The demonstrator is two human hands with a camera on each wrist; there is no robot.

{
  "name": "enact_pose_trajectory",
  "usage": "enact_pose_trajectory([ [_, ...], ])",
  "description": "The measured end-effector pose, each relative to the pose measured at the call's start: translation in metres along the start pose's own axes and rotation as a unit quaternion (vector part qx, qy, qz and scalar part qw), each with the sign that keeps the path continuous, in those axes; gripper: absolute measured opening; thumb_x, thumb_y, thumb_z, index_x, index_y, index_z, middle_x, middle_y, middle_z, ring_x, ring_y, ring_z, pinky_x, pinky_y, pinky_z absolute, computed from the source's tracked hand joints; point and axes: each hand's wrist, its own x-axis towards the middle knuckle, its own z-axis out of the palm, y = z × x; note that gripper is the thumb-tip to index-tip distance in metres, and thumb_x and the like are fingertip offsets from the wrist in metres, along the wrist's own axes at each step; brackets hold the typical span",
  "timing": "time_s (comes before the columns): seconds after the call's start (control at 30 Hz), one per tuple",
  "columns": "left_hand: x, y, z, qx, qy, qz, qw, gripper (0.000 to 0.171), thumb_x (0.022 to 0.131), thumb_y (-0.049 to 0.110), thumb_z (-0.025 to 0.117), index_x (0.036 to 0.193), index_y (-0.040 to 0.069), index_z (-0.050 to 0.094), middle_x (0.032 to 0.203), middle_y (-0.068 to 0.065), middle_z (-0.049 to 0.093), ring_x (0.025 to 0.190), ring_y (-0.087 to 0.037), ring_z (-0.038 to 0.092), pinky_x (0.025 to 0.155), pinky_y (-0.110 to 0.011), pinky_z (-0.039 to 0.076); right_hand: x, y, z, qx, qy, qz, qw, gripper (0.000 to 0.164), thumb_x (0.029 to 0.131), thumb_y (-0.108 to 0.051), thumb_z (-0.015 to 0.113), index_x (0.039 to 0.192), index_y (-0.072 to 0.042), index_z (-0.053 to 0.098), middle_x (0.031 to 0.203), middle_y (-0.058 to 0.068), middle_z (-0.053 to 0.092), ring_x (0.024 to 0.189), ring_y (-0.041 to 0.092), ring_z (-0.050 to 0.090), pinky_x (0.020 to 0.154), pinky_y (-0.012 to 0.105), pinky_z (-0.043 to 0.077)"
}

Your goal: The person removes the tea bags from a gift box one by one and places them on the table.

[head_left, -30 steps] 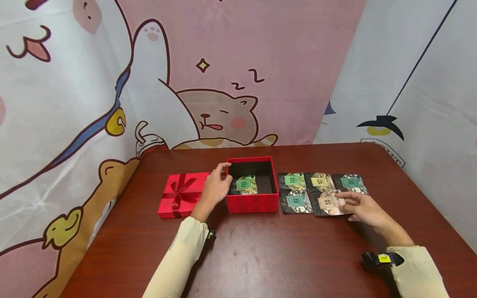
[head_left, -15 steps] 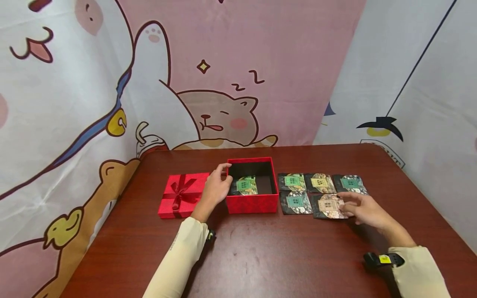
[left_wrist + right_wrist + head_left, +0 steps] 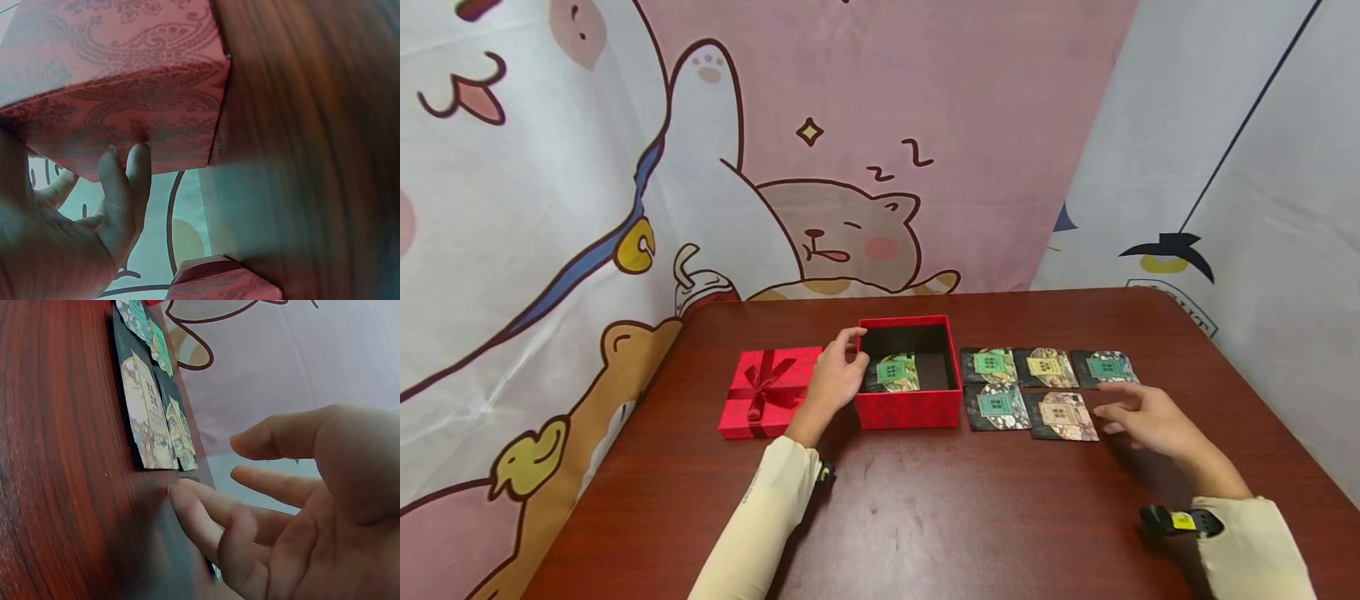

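Observation:
My left hand [image 3: 837, 373] is at the left wall of a red open box [image 3: 908, 411], its fingertips against the outside and near the rim. In the left wrist view, two relaxed fingers reach the patterned wall [image 3: 125, 112]. Inside the box lies a flat sachet with a green label [image 3: 897, 372]. My right hand [image 3: 1153, 423] hovers, fingers loosely bent and holding nothing, just right of a black sachet with a beige label [image 3: 1063, 415]. In the right wrist view a gap shows between the fingertips and that beige sachet [image 3: 150, 419].
Several more sachets lie flat right of the box: two green-labelled, one yellow-labelled [image 3: 1045, 367], and one teal-labelled sachet [image 3: 1105, 367] behind my right hand. A red lid with a ribbon bow [image 3: 763, 392] lies left of my left hand. Printed cloth [image 3: 985, 150] hangs behind the brown table [image 3: 925, 517].
My right hand has let go of the beige-labelled sachet and drawn back to the right. That sachet now lies flat in the front row. My left hand stays at the box.

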Motion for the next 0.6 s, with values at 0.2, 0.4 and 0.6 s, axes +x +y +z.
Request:
enact_pose_trajectory([
  [0.2,-0.001,0.001,-0.001,-0.002,0.003,0.001,1.0000,0.040,0.093,0.016,0.056,0.133,0.023,0.057,0.120,-0.010,0.066,0.113,-0.029,0.059,0.095,-0.051,0.044,-0.001,-0.001,-0.001,0.013,0.027,-0.033,0.999,0.051,0.102,-0.019,0.053,0.143,0.008,0.039,0.115,0.030,0.066,0.079,0.017,0.070,0.057,0.036,0.055],
  [0.4,0.000,0.001,-0.001,-0.001,0.006,0.005,1.0000,0.040,0.093,0.017,0.056,0.133,0.023,0.057,0.119,-0.009,0.066,0.113,-0.028,0.059,0.095,-0.050,0.044,0.001,-0.011,-0.001,0.002,0.063,-0.054,0.997,0.055,0.101,-0.027,0.055,0.143,0.006,0.041,0.113,0.030,0.066,0.080,0.012,0.070,0.060,0.034,0.056],
  [0.6,0.000,-0.001,0.000,0.001,0.005,0.006,1.0000,0.040,0.093,0.017,0.055,0.133,0.023,0.057,0.119,-0.009,0.066,0.113,-0.028,0.060,0.095,-0.051,0.044,0.005,-0.028,0.004,0.018,0.090,-0.082,0.992,0.053,0.100,-0.023,0.057,0.142,0.007,0.042,0.118,0.035,0.062,0.082,0.001,0.067,0.061,0.034,0.057],
])
